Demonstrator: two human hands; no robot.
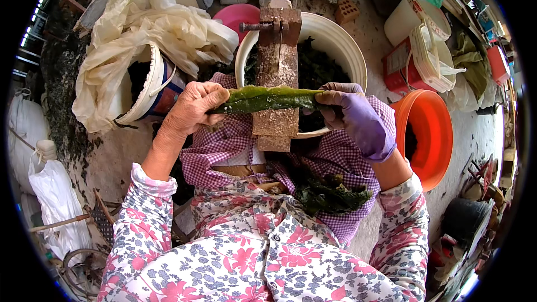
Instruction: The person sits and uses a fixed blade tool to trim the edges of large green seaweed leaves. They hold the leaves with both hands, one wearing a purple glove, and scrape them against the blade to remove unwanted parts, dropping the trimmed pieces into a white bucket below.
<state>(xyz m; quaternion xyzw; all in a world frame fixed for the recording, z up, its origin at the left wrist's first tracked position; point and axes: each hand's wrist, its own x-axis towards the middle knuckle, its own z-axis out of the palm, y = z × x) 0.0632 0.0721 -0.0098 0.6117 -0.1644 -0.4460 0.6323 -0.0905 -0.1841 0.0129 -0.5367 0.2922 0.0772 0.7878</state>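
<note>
My bare left hand (197,102) pinches one end of a dark green strip of what looks like kelp (272,98). The other end is between the thumb and fingers of my right hand (356,115), which wears a purple glove. Stretched level, the strip passes over a wooden block (277,123) crusted with pale flecks; I cannot tell whether the two touch. A threaded bolt (256,26) sticks out of the block's far end, near a slit. Below the block stands a round white tub (350,46) holding dark green fronds (321,65). More fronds (331,195) lie on my checkered apron (348,224).
To the left, a tilted bucket (147,88) sits under crumpled plastic sheeting (142,29). An orange bucket (428,142) stands on the right, below a red and a white container (402,69). A pink basin (237,19) and a perforated brick (347,11) are beyond the tub.
</note>
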